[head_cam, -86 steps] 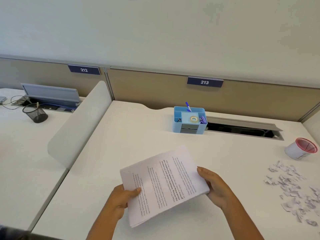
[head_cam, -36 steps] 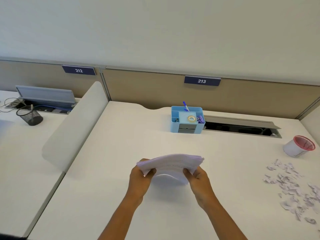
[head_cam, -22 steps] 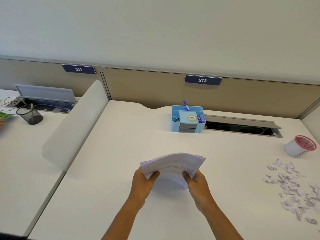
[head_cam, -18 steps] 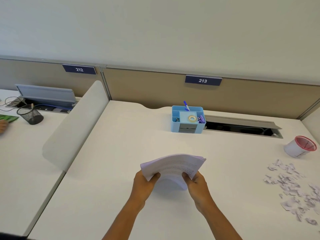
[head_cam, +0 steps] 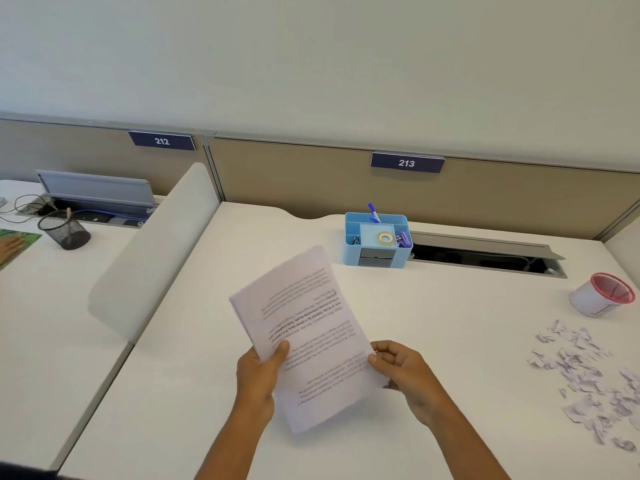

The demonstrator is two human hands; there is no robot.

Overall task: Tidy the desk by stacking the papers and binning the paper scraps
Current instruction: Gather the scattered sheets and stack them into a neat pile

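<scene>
1. A stack of white printed paper sheets [head_cam: 308, 337] was held above the white desk top [head_cam: 450, 306], tilted, with its printed face up and the text running upside down to the camera; its far corner pointed towards the light blue plastic desk organiser [head_cam: 377, 242].
2. The left hand [head_cam: 258, 375] gripped the stack's left edge; the thumb lay on top of the sheets, the other fingers curled beneath and out of sight.
3. The right hand [head_cam: 403, 370] pinched the stack's right edge near its lower corner; the thumb and curled fingers closed on the paper.
4. A scatter of small white torn paper scraps [head_cam: 588, 379] lay on the desk top at the right, well apart from the stack and from both hands.
5. A small white bin with a pink mesh rim [head_cam: 602, 296] lay tipped on its side beyond the scraps, its mouth turned towards the right; it stood near them but apart.
6. The organiser stood at the back of the desk, just beside an open grey cable tray [head_cam: 485, 252]; it held a roll of tape [head_cam: 385, 237], a blue pen [head_cam: 373, 211] and purple clips [head_cam: 403, 239].
7. A beige partition [head_cam: 346, 181] behind the desk bore dark blue number plates reading 212 [head_cam: 161, 141] and 213 [head_cam: 407, 163].
8. A rounded white divider panel [head_cam: 156, 251] separated this desk from the neighbouring one on the left; there stood a black mesh pen cup [head_cam: 65, 232], and another person's hand [head_cam: 10, 244] rested on a green sheet [head_cam: 20, 242] at the frame edge.
</scene>
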